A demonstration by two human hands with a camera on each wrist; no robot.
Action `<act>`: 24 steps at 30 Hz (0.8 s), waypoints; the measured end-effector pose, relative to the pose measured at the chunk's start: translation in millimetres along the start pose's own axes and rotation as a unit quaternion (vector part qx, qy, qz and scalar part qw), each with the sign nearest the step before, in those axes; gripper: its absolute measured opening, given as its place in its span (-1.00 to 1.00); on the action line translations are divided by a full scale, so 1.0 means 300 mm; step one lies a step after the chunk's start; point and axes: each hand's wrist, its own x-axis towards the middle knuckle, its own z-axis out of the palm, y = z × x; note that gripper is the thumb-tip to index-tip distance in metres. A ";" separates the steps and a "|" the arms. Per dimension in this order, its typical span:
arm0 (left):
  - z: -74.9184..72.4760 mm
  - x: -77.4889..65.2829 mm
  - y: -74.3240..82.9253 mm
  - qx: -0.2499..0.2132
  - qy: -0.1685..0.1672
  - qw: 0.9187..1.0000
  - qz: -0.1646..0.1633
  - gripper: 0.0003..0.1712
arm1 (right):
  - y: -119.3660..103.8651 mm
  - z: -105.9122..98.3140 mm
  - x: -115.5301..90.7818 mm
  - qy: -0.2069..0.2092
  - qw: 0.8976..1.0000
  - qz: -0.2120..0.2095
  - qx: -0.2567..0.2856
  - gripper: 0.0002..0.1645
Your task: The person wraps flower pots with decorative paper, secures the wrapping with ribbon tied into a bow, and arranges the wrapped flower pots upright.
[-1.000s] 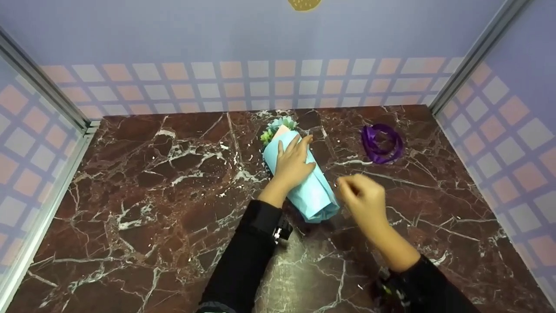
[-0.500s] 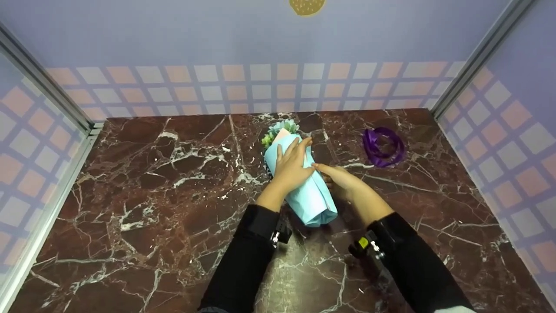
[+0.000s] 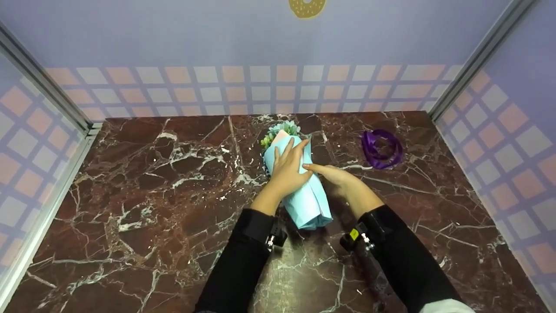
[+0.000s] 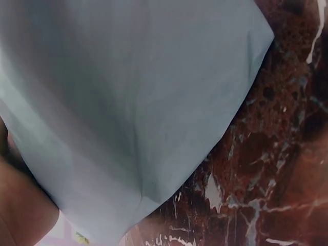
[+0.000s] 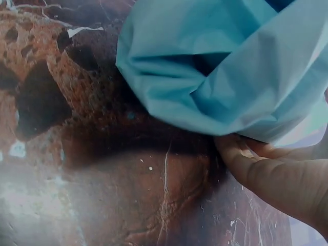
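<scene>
A bouquet wrapped in light blue paper (image 3: 306,204) lies slanted on the marbled table; blue-green artificial flowers (image 3: 284,128) and a bit of pale pink paper show at its far end. My left hand (image 3: 286,167) rests on top of the wrap, fingers spread. From the right side, my right hand (image 3: 341,178) holds the bouquet, thumb on top near the left thumb. In the right wrist view the right fingers (image 5: 246,159) reach under the paper's folded lower end (image 5: 205,87), partly hidden. Blue paper (image 4: 128,102) fills most of the left wrist view.
A loose coil of purple ribbon (image 3: 382,149) lies on the table to the right of the bouquet. Checked lilac panels (image 3: 312,87) enclose the marbled table (image 3: 143,182) at the back and sides.
My right hand has come from beside the lower end up to the bouquet's right side and taken hold. The wrap's lower end has shifted slightly left. The left hand stays on top.
</scene>
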 end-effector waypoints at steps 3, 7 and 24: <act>0.007 -0.009 0.002 -0.002 0.015 1.000 0.014 -0.06 | 0.013 0.007 -0.003 0.005 1.000 -0.009 0.016 0.23; 0.008 -0.021 0.001 -0.014 0.027 0.999 0.022 -0.02 | 0.023 0.018 -0.005 0.007 0.999 -0.023 0.030 0.15; -0.027 -0.165 -0.057 -0.503 0.130 0.785 -0.338 0.08 | 0.015 0.039 -0.007 0.020 0.998 -0.020 0.048 0.02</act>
